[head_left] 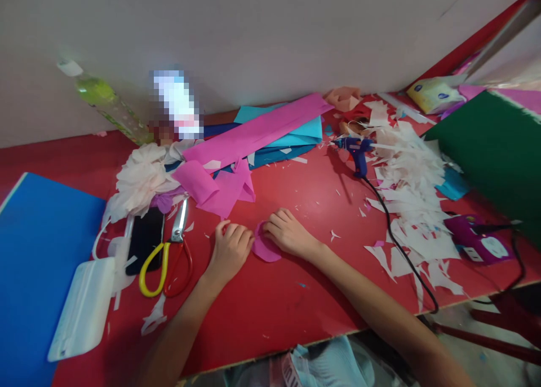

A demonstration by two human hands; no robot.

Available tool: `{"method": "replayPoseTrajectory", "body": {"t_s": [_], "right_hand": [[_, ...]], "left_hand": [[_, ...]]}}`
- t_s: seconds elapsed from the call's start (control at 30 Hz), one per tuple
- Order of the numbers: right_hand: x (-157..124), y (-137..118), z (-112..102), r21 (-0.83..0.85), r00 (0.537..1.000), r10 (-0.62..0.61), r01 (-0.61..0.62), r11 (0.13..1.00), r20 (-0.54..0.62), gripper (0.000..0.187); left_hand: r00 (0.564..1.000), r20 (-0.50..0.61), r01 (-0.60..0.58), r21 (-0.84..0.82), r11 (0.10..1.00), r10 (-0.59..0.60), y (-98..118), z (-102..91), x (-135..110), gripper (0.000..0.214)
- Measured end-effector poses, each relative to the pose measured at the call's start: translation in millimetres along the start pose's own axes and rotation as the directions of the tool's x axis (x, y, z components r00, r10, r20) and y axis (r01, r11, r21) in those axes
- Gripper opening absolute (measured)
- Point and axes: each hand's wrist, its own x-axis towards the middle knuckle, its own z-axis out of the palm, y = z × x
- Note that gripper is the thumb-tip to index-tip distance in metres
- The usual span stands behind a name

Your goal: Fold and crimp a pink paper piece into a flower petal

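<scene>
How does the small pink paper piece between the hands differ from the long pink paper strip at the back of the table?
The small pink piece is rounded and lies between the left hand and right hand; the long pink strip is straight-edged and untouched. The piece rests on the red table; the strip lies across blue paper. Both are pink paper.

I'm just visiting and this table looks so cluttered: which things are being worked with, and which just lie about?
In use:
left hand
right hand
small pink paper piece between them

Lying about:
scissors
glue gun
white scraps
pink paper strip
bottle
</scene>
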Motion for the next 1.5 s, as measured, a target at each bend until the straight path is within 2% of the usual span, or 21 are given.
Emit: {"method": "replayPoseTrajectory", "body": {"t_s": [0.87,0.97,1.1,1.3,1.5], "right_hand": [[-3.2,10.8,-6.1,0.016,0.997,0.038,-0.04,0.999,0.069,0.024],[-4.3,13.0,-8.9,0.03,0.997,0.052,-0.054,0.998,0.051,0.024],[-2.8,7.6,-9.7,0.092,0.996,0.09,-0.087,0.992,-0.028,0.024],[2.8,-8.9,1.3,0.142,0.998,0.02,-0.013,0.99,-0.052,0.021],[5.2,-8.1,6.9,0.106,1.0,-0.003,0.004,0.994,-0.01,0.023]], "left_hand": [[0.999,0.036,-0.004,-0.012,1.0,0.005,-1.9,-0.4,-1.4,0.013],[0.999,0.029,0.013,-0.009,1.0,-0.013,0.1,-0.9,-1.1,0.012],[0.998,-0.002,0.056,-0.006,0.998,-0.056,4.2,-0.9,-0.3,0.01],[0.998,-0.006,0.064,-0.016,0.998,-0.064,5.4,0.3,-1.1,0.009],[0.998,-0.013,0.059,-0.016,0.998,-0.059,4.5,1.4,-1.9,0.009]]}}
